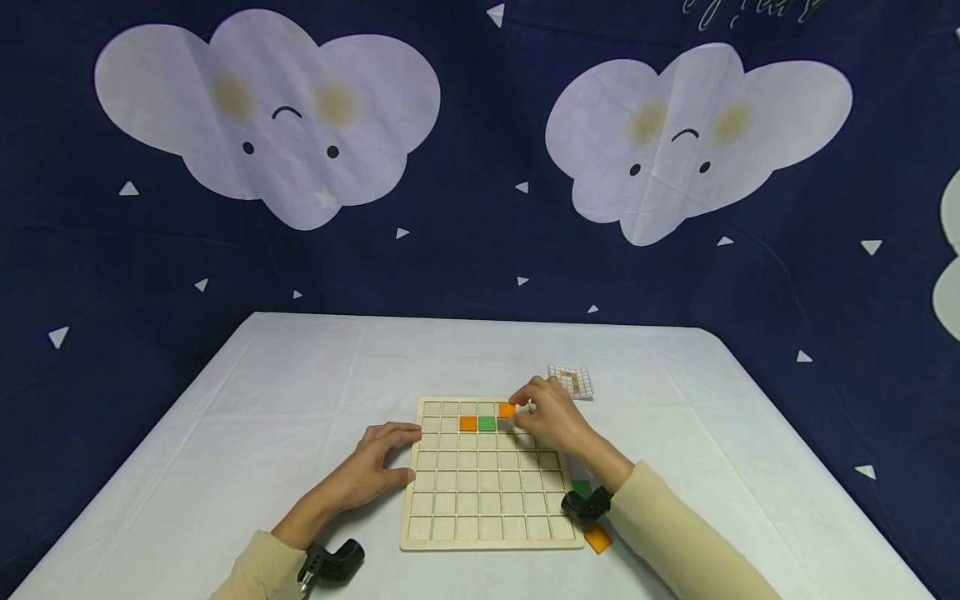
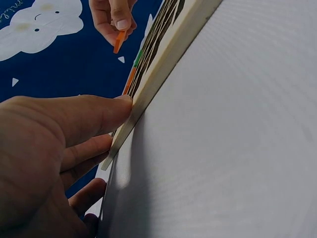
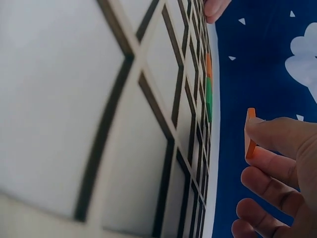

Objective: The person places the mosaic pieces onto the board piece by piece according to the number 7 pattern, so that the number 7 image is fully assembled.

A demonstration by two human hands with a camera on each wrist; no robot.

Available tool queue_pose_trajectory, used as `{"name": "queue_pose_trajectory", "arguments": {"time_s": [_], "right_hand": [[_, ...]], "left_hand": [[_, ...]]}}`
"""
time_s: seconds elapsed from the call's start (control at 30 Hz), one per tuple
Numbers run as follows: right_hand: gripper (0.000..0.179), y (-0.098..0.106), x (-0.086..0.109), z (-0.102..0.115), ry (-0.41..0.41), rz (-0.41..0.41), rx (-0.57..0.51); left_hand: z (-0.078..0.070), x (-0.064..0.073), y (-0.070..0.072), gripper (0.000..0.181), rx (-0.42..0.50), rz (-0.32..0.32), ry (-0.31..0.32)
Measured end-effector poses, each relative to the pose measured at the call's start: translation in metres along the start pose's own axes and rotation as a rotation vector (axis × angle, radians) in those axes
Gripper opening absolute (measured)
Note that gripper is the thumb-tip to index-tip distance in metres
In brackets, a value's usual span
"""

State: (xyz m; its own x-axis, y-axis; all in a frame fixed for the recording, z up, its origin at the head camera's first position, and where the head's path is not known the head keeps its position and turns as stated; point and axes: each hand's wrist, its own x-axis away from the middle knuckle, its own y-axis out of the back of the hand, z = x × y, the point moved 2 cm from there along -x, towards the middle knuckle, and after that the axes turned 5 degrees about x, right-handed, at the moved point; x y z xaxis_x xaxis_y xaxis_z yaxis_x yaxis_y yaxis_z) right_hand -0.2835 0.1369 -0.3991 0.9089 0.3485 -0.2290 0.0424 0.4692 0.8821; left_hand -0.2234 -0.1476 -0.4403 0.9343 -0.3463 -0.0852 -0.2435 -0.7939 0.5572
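A pale wooden grid board (image 1: 467,482) lies on the white table. Within its second row from the far edge, an orange tile (image 1: 468,424) sits directly left of a green tile (image 1: 487,424). Above the far part of the grid, my right hand (image 1: 553,417) pinches another orange square tile (image 3: 250,134) between thumb and index finger; the right wrist view shows it raised off the board, its other fingers loosely bent. At the board's left edge my left hand (image 1: 369,467) rests with thumb and fingers spread apart, their tips touching the wooden side (image 2: 148,94).
Just beyond the board's far right corner lies a small printed grid card (image 1: 572,383). Near the right edge, partly covered by the right wrist's black camera (image 1: 587,505), are a green tile (image 1: 581,487) and an orange tile (image 1: 597,538). A dark blue cloud-patterned cloth (image 1: 480,267) hangs behind.
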Motion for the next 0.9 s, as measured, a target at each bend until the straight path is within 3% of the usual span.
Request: {"name": "queue_pose_trajectory", "arguments": {"time_s": [0.43, 0.9], "right_hand": [[0.021, -0.009, -0.003, -0.002, -0.016, 0.031, 0.042], [0.019, -0.012, -0.003, -0.002, 0.027, 0.049, 0.089]], "left_hand": [[0.0, 0.0, 0.0, 0.052, 0.002, -0.001, 0.002], [0.001, 0.001, 0.0, 0.051, 0.001, -0.002, -0.007]]}}
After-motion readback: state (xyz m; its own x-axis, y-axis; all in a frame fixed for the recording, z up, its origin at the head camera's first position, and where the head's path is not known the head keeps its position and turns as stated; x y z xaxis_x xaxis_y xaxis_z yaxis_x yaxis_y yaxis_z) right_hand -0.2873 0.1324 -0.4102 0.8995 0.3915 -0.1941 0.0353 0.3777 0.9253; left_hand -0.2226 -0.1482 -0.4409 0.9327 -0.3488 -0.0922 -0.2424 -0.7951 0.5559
